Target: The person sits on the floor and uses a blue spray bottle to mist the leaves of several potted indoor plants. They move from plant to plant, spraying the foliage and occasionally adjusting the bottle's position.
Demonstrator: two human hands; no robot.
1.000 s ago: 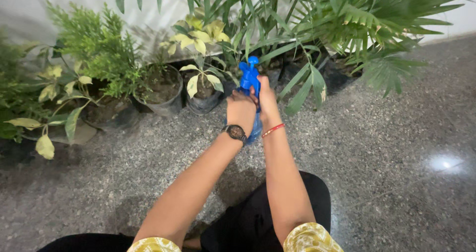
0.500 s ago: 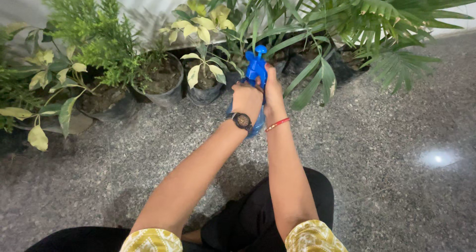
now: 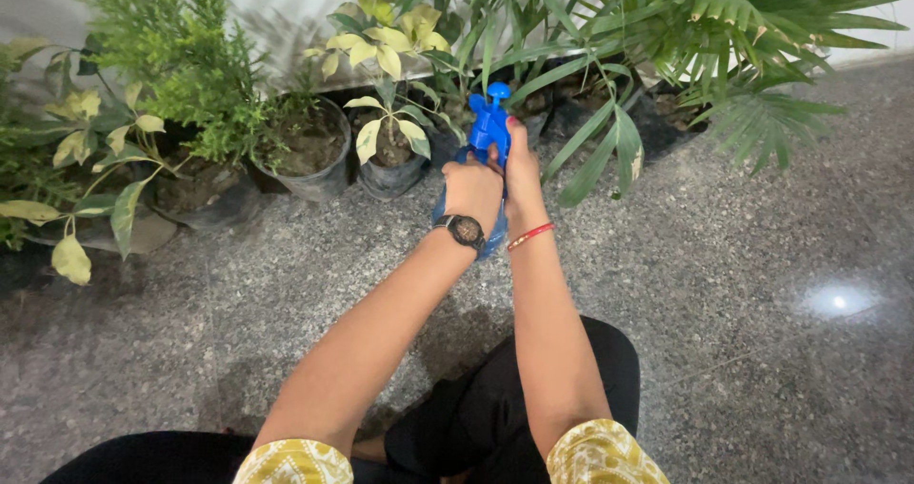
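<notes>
Both hands grip a blue plastic spray bottle (image 3: 488, 127): left hand (image 3: 473, 191) wrapped around its body, right hand (image 3: 520, 165) closed at the trigger head. Bottle is held above the speckled granite floor (image 3: 743, 284), nozzle just beside a small grey pot with a pale-leaved plant (image 3: 390, 156).

left hand (image 3: 473, 191): fist-closed, back up, dark watch on wrist | right hand (image 3: 521, 175): just beside it, touching, fingers (image 3: 515, 134) curled forward, red bangle on wrist | both arms: bare, extended ahead, converging | legs: folded below
</notes>
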